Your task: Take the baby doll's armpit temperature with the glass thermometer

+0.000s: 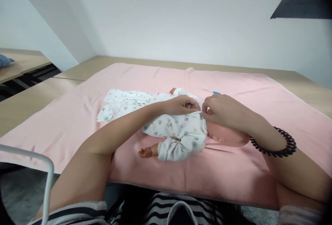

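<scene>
A baby doll [228, 137] lies on its back on a pink blanket [77, 114], head to the right, dressed in a white printed romper [178, 128]. My left hand [183, 104] is closed, pinching the romper's cloth near the doll's chest. My right hand [220, 109] is closed too, pinching the romper's collar edge just beside the left one; the two hands almost touch. A black coiled band [281, 145] sits on my right wrist. One doll hand [145, 153] sticks out of the near sleeve.
The blanket covers a wooden table [31, 97] against a white wall. A thin blue-tipped pen-like thing [212, 91] lies on the blanket behind my hands. A white metal rail [38, 162] stands at the lower left. Another desk [18, 62] is far left.
</scene>
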Demonstrator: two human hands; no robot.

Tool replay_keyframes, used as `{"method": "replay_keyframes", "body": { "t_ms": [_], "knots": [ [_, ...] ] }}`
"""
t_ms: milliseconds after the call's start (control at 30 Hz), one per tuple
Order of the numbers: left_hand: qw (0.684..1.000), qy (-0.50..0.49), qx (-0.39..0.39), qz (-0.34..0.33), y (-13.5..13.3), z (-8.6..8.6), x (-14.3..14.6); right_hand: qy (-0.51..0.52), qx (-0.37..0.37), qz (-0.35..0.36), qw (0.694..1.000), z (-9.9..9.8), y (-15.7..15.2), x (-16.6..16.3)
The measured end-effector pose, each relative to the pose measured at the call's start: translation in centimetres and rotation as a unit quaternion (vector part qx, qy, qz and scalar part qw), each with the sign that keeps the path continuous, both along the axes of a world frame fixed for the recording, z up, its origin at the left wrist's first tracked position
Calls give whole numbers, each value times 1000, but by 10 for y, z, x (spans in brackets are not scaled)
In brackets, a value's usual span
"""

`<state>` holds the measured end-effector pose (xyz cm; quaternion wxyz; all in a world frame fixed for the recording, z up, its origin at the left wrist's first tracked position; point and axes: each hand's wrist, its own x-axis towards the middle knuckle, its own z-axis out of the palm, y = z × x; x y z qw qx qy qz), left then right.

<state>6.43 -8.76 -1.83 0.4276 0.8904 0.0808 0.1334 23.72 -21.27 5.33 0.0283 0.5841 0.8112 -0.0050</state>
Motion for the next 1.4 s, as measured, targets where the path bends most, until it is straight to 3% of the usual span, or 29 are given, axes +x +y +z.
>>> {"method": "replay_keyframes", "body": {
  "t_ms": [300, 900, 1400],
  "knots": [
    [996, 41, -83, -3, -14, 15, -4, -14, -4, 14, 1000, -3, 2, 1],
    [998, 48, -7, -28, -17, 15, -3, -19, -9, -9, 1000, -3, 2, -2],
    [998, -6, -34, -42, -16, 7, -4, -34, -3, -14, 999, -3, 2, -3]
  ]
}}
